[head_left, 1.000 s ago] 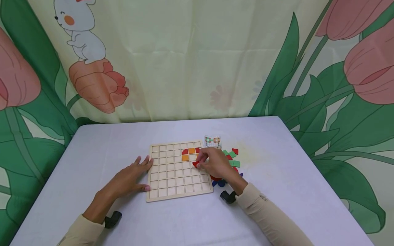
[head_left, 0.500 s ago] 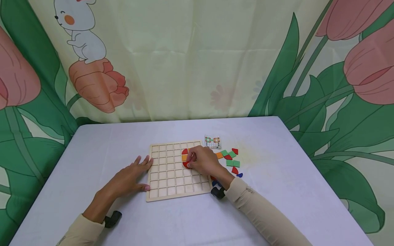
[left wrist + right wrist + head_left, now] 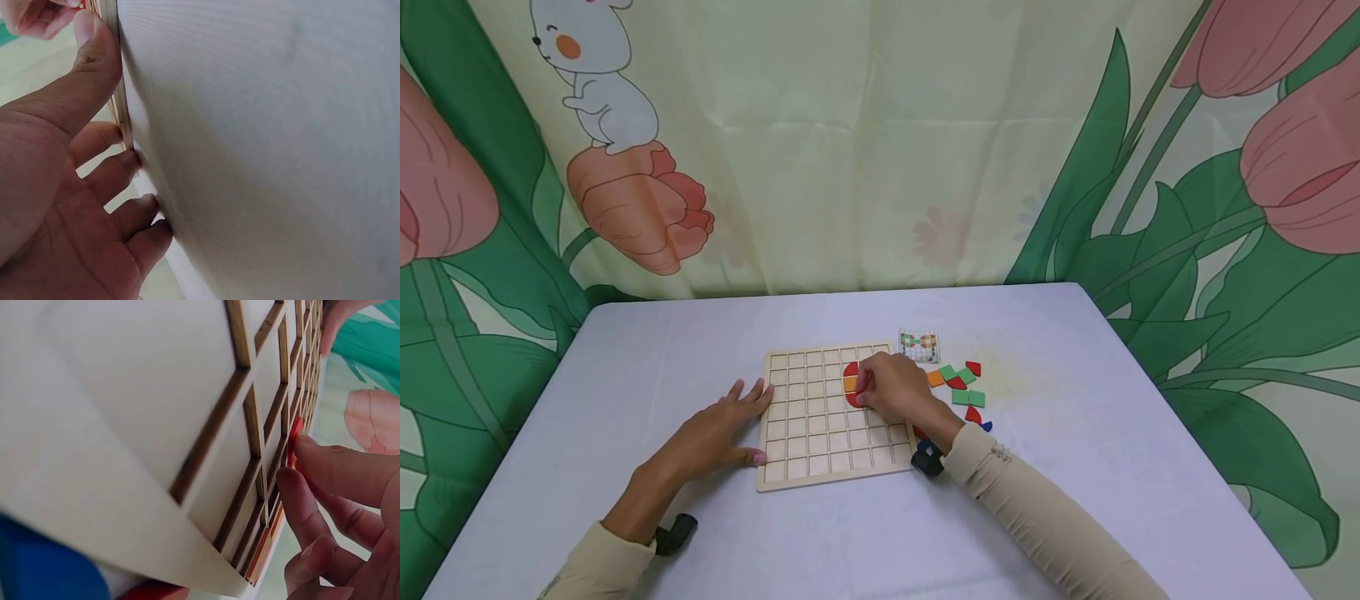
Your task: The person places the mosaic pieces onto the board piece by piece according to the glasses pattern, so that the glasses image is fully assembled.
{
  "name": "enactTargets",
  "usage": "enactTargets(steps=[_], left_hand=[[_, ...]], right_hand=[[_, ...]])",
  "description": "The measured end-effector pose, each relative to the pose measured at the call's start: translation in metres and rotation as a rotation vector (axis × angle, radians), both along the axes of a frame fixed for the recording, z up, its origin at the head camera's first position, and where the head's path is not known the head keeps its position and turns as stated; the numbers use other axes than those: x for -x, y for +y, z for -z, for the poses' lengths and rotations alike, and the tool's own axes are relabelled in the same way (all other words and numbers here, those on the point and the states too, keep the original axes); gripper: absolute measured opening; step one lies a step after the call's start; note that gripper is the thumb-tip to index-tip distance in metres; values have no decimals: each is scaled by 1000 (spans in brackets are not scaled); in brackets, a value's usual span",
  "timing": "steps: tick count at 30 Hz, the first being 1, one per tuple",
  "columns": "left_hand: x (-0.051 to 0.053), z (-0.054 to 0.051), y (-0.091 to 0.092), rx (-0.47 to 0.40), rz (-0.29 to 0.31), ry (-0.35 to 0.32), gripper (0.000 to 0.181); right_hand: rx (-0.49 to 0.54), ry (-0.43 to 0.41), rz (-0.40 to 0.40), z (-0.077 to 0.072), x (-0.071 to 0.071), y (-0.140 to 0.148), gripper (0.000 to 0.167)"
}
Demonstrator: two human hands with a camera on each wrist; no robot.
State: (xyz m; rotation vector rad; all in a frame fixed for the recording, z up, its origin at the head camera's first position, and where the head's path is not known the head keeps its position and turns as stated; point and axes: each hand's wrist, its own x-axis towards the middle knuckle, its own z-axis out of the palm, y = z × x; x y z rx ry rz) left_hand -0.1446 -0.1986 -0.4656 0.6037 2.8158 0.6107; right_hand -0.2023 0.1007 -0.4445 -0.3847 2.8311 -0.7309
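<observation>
A wooden grid board (image 3: pixel 816 425) lies flat on the table. My left hand (image 3: pixel 718 429) rests at its left edge, fingers spread, with the thumb and a fingertip touching the frame. Over the upper right cells, my right hand (image 3: pixel 895 387) pinches a red quarter-circle tile (image 3: pixel 853 400) at a cell. In the right wrist view the thumb lies on that red tile (image 3: pixel 294 437). Directly above it sit an orange square tile (image 3: pixel 850 384) and another red quarter-circle tile (image 3: pixel 851 369). My right hand hides the cells to the right of these.
A small pattern card (image 3: pixel 919 346) lies beyond the board's upper right corner. Loose green tiles (image 3: pixel 967 398), an orange tile (image 3: pixel 935 378), red tiles (image 3: pixel 973 414) and blue tiles (image 3: pixel 987 426) are scattered right of the board. A patterned curtain (image 3: pixel 865 167) hangs behind the table.
My right hand has moved left over the board with the red tile, which now sits at a cell below the orange one. Over the last half second it barely shifts. The left hand stays still.
</observation>
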Motion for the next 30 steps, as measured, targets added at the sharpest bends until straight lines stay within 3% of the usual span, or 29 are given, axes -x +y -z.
enactTargets(steps=[11,17,23,30], left_hand=[[0,2,1,0,-7,7,106],[0,1,1,4,-12,4,106],[0,0,1,14,-15,16,106],[1,2,2,11,-17,5,107]], right_hand=[[82,-3,50,-1,-4,14,17],[62,16,72,-4,-11,31,16],[67,-22,122,-10,-20,48,14],[70,-58,188,-5,-25,71,14]])
